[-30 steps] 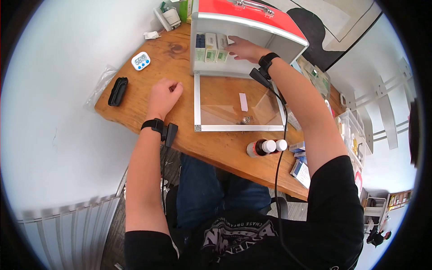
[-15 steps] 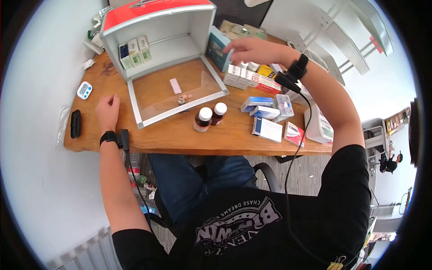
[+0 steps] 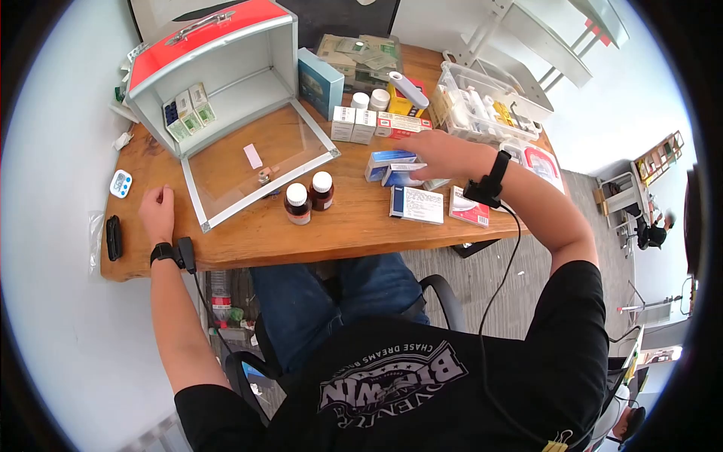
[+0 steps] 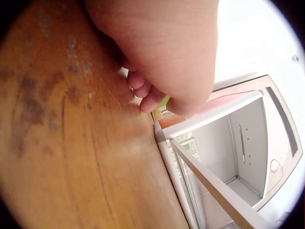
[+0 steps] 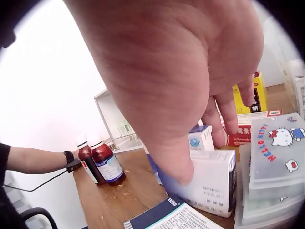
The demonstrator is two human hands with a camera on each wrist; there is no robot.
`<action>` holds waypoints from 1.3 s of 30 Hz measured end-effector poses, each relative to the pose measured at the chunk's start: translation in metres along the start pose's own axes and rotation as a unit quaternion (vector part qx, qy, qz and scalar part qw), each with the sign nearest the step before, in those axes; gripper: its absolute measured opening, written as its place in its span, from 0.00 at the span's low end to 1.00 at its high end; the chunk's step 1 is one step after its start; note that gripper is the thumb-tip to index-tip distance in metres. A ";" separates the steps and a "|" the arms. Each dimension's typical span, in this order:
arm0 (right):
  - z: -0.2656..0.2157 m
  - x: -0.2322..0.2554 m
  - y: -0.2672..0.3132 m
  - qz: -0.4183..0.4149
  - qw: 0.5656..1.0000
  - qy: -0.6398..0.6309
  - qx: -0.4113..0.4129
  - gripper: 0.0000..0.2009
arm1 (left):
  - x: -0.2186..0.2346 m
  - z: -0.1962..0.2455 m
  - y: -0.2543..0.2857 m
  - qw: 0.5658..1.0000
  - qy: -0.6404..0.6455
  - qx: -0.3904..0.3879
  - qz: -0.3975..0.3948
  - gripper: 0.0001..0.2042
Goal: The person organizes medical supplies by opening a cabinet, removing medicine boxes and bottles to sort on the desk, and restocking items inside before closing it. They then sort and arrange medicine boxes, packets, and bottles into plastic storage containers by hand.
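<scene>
A small blue-and-white cardboard medicine box is reached over by the right hand on a brown wooden counter, the thumb seen against its printed white face and the other fingers held apart from it; whether the box is firmly touched cannot be told. The left hand is rested well away, its fingers loosely curled, with nothing held. The box should prove light and stiff, slightly slick and easily dented, and would best be pinched gently across its two broad faces. Finger room is narrowed by a second blue-and-white carton just behind and a translucent plastic Hello Kitty case close alongside. A flat white box with a dark blue end is set in front. Farther off, two brown bottles with white caps are stood near the transparent silver-framed panel of an open red-and-silver case.
</scene>
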State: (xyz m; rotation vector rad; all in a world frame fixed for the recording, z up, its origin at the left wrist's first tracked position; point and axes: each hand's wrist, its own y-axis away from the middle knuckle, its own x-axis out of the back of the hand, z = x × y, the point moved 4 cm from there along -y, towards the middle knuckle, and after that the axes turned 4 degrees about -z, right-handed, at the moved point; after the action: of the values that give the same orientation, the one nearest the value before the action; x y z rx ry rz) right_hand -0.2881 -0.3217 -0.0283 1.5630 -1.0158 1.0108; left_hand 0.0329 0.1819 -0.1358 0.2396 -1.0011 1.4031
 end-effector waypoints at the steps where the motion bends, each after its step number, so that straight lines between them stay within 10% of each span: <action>1: 0.000 -0.001 -0.001 0.003 1.000 -0.002 -0.003 0.29 | 0.001 0.001 0.001 1.000 0.007 0.002 0.006 0.15; 14: 0.003 0.016 0.003 0.101 0.991 0.065 -0.051 0.31 | -0.003 -0.008 -0.001 1.000 0.016 -0.013 0.017 0.15; 19: 0.006 0.030 0.041 0.141 0.952 -0.050 -0.268 0.37 | 0.001 -0.005 -0.001 1.000 -0.007 0.010 0.004 0.15; 28: 0.005 -0.033 0.056 0.136 0.937 -0.101 -0.305 0.46 | 0.001 -0.003 0.000 1.000 0.007 -0.003 -0.005 0.14; 39: -0.009 -0.019 0.055 0.188 0.942 -0.028 -0.277 0.28 | 0.005 0.008 0.005 1.000 -0.010 0.006 -0.004 0.15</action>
State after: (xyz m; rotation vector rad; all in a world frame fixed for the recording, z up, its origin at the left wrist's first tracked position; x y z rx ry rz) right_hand -0.3468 -0.3204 -0.0291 0.9548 -1.5237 0.8292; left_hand 0.0245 0.1812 -0.1297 0.2667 -1.0070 1.4021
